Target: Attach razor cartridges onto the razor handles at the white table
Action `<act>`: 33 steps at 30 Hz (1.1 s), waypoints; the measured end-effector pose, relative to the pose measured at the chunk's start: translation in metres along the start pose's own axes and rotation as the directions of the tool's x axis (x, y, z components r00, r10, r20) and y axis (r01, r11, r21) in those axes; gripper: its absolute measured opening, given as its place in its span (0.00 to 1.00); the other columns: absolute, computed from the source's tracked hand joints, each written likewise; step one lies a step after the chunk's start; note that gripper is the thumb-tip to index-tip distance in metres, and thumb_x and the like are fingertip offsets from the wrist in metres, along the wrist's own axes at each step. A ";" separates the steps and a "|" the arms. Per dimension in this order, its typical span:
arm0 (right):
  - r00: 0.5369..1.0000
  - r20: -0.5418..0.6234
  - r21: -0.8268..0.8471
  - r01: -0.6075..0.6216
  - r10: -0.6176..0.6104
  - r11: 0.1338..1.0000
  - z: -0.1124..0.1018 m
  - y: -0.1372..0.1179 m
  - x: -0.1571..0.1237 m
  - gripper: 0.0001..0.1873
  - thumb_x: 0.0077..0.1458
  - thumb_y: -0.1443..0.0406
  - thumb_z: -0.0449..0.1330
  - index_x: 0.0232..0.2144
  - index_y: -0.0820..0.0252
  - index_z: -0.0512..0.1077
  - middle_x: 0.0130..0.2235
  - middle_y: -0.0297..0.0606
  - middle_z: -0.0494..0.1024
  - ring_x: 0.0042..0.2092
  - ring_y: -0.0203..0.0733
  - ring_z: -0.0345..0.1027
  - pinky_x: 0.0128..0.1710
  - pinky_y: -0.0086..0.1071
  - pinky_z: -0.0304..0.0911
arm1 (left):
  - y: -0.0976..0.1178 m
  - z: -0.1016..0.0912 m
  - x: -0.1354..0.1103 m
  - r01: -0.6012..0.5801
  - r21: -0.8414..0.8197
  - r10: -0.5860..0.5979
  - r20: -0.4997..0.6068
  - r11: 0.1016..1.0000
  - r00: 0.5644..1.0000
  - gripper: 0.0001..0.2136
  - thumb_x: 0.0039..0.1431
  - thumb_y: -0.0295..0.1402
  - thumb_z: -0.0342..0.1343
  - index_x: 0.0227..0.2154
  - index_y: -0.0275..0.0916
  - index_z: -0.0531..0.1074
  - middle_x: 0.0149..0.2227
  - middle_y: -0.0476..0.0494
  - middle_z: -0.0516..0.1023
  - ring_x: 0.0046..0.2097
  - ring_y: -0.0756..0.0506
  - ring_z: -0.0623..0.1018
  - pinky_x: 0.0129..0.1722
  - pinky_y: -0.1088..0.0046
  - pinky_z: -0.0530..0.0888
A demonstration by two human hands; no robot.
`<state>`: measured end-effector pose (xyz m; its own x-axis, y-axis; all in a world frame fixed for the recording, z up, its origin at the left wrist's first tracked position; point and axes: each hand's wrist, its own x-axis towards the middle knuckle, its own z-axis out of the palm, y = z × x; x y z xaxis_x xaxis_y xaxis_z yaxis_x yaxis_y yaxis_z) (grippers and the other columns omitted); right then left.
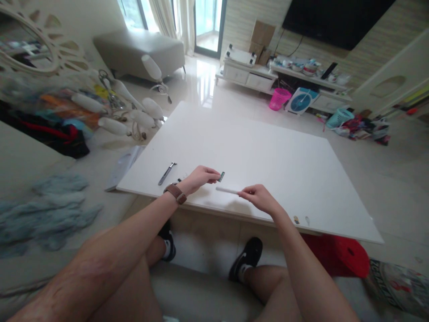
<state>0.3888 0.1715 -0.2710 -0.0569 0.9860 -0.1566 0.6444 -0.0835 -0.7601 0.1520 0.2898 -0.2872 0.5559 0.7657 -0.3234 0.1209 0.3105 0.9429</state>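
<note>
I am watching the left hand reaching over the large white tabletop, wrist bent inward (a brown-strapped watch is sitting on it). Its fingertips are pinching a small dark green rectangular piece, which is poking out just past them. The right hand is gripping one end of a thin white rod. The rod's free end is pointing left, just below the green piece and apart from it.
</note>
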 end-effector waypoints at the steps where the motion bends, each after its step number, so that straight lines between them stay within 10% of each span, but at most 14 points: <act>1: 0.999 0.039 0.011 0.006 -0.006 1.000 -0.001 0.000 -0.001 0.24 0.54 0.48 0.59 0.24 0.62 0.78 0.20 0.32 0.68 0.25 0.34 0.55 0.25 0.29 0.50 | 0.000 0.000 0.000 0.000 0.002 0.000 -0.003 1.000 1.000 0.08 0.45 0.33 0.66 0.27 0.34 0.81 0.27 0.42 0.79 0.30 0.50 0.72 0.35 0.71 0.69; 5: 0.977 -0.211 0.028 -0.033 0.038 0.999 -0.005 0.001 -0.002 0.25 0.56 0.48 0.57 0.28 0.63 0.79 0.20 0.33 0.67 0.25 0.34 0.54 0.24 0.29 0.48 | 0.001 0.001 -0.001 0.015 -0.003 -0.015 0.036 1.000 0.999 0.08 0.45 0.35 0.66 0.27 0.34 0.81 0.28 0.42 0.80 0.30 0.49 0.72 0.36 0.70 0.69; 11: 0.991 0.134 -0.028 0.005 -0.002 1.000 -0.005 0.001 -0.002 0.24 0.54 0.48 0.59 0.24 0.62 0.79 0.19 0.32 0.67 0.24 0.34 0.54 0.24 0.29 0.49 | 0.000 0.003 -0.001 0.009 0.020 -0.010 0.040 1.000 0.999 0.08 0.46 0.34 0.65 0.27 0.35 0.81 0.28 0.42 0.80 0.30 0.49 0.72 0.36 0.70 0.69; 16: 0.987 -0.157 0.028 -0.030 0.034 0.999 -0.009 0.001 -0.002 0.24 0.55 0.48 0.58 0.28 0.63 0.80 0.20 0.33 0.68 0.24 0.34 0.56 0.24 0.29 0.48 | 0.000 0.001 0.000 0.014 0.032 -0.016 0.050 0.999 0.999 0.08 0.45 0.35 0.66 0.27 0.35 0.81 0.28 0.42 0.80 0.30 0.49 0.73 0.35 0.70 0.69; 25: 0.999 -0.042 -0.048 -0.010 0.008 0.999 0.007 0.002 0.002 0.22 0.56 0.50 0.58 0.27 0.62 0.80 0.21 0.33 0.71 0.24 0.34 0.57 0.25 0.30 0.48 | -0.006 -0.002 0.005 0.025 0.095 -0.024 -0.013 0.995 1.000 0.09 0.44 0.36 0.66 0.27 0.35 0.81 0.26 0.42 0.79 0.30 0.48 0.73 0.34 0.70 0.68; 33: 0.983 -0.182 0.000 -0.038 0.038 0.999 0.007 0.006 0.004 0.24 0.56 0.48 0.57 0.28 0.63 0.80 0.19 0.32 0.65 0.23 0.34 0.53 0.24 0.30 0.46 | -0.002 0.000 0.001 -0.001 0.137 -0.003 0.026 0.991 1.000 0.08 0.46 0.35 0.64 0.28 0.35 0.81 0.28 0.41 0.80 0.31 0.48 0.74 0.34 0.71 0.68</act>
<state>0.3871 0.1740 -0.2802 0.1072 0.9919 -0.0678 0.6459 -0.1213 -0.7537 0.1523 0.2904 -0.2898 0.5767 0.7500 -0.3240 0.2321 0.2298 0.9452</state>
